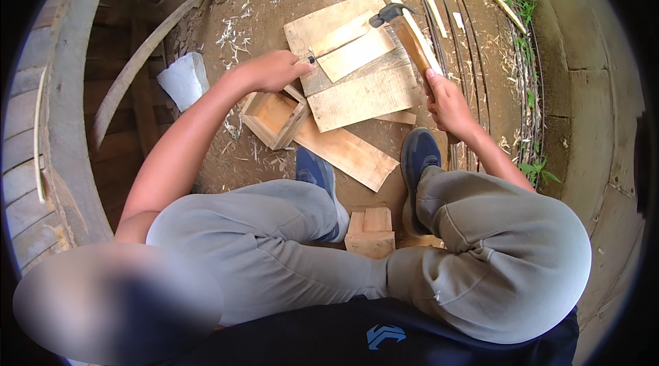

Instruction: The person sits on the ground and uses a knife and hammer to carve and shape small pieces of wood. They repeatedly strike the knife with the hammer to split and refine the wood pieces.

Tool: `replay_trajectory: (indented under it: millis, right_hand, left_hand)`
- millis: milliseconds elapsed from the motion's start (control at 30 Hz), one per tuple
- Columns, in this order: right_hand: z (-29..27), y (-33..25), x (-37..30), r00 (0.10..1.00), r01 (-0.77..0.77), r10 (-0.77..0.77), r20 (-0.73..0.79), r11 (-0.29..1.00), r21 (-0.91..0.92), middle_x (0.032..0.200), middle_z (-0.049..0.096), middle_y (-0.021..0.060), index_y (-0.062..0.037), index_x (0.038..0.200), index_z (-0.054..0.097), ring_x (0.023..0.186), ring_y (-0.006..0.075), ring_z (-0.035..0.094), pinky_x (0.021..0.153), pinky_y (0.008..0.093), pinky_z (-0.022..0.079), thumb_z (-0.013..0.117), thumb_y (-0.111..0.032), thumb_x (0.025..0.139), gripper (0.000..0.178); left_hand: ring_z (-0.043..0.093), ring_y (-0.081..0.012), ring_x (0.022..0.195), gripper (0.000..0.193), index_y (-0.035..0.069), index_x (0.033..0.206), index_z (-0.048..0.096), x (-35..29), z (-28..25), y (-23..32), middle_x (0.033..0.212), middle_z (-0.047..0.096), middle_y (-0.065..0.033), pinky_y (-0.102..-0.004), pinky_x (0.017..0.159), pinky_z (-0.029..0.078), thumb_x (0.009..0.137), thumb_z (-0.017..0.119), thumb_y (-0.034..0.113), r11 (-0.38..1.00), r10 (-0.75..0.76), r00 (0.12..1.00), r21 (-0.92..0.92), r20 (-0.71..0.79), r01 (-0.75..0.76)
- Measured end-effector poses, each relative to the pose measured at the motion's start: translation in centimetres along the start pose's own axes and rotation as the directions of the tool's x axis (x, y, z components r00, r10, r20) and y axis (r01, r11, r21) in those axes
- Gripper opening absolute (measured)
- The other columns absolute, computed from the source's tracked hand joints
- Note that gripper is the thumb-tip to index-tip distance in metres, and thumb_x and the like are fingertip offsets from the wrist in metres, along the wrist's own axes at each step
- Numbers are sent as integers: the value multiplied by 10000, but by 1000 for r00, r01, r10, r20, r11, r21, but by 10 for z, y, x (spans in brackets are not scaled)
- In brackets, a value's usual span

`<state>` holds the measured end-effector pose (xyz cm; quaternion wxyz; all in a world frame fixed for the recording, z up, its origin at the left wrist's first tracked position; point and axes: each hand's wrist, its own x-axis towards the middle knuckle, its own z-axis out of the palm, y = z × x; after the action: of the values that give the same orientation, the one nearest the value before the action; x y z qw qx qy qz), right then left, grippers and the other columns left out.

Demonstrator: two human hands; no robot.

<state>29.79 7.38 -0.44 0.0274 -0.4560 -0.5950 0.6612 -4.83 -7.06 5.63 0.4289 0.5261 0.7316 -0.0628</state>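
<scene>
Pale, rough-sawn wood makes up most of the work: a small board (355,53) lies upon larger boards (364,97) on bare earth (230,153). Clock positions are read from the small board, with twelve toward the upper edge of the view. At nine o'clock, the left hand (278,71) has its fingers pressed together, pinching a slim dark-ended piece (311,60) at the board's near left corner; the exact kind of this piece is too small to tell. At four o'clock, the right hand (447,105) is wrapped around the wooden handle of a hammer (410,40), the thumb lying along the grip. The hammer slants upward so that its dark metal head stands at between one and two o'clock; how high the head is above the wood cannot be told. An open-topped wooden box (274,121) sits tilted at eight o'clock, just beside the larger boards. A plank (353,158) extends at six o'clock, and farther out, between two dark blue shoes (420,153), lies a wood block (371,232). Thin dark rods (473,57) curve past at three o'clock.
</scene>
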Motion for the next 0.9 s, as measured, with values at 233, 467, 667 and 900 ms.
replay_trajectory:
  millis: [233, 467, 667, 900]
  right_hand:
    - [-6, 0, -5, 999, -34, 40, 30, 984, -177, 656, 452, 4, -62, 879, 546, 557, 108, 441, 486, 313, 369, 403, -524, 1092, 529]
    - [-7, 2, -2, 1000, 0, 4, 27, 987, -160, 632, 447, 4, -50, 853, 526, 528, 115, 428, 495, 314, 375, 404, -507, 1095, 531]
    - [-8, 9, 4, 999, 47, -44, 21, 981, -191, 628, 428, -17, -82, 847, 506, 495, 88, 388, 449, 286, 325, 405, -507, 1100, 505]
    - [-9, 11, 5, 998, 57, -55, 19, 980, -190, 631, 408, -43, -111, 837, 487, 476, 69, 356, 412, 266, 291, 404, -511, 1102, 487]
  left_hand:
    - [626, -268, 709, 653, -99, 1028, 651, 9, 3, -2, 748, 625, -178, -441, 723, 496, 1039, 468, 527, 1000, -15, 1000, 0, 24, 15]
    - [566, -217, 573, 601, -46, 926, 626, 6, 0, 3, 610, 549, -106, -413, 618, 468, 1042, 453, 518, 990, -117, 989, -67, 92, 123]
    - [560, -220, 575, 607, -44, 963, 641, 8, 2, -9, 605, 537, -102, -433, 622, 459, 1038, 455, 528, 990, -120, 989, -69, 89, 126]
    - [591, -227, 613, 619, -55, 965, 641, 7, 0, 0, 624, 554, -113, -437, 649, 472, 1037, 457, 532, 991, -126, 986, -23, 113, 129]
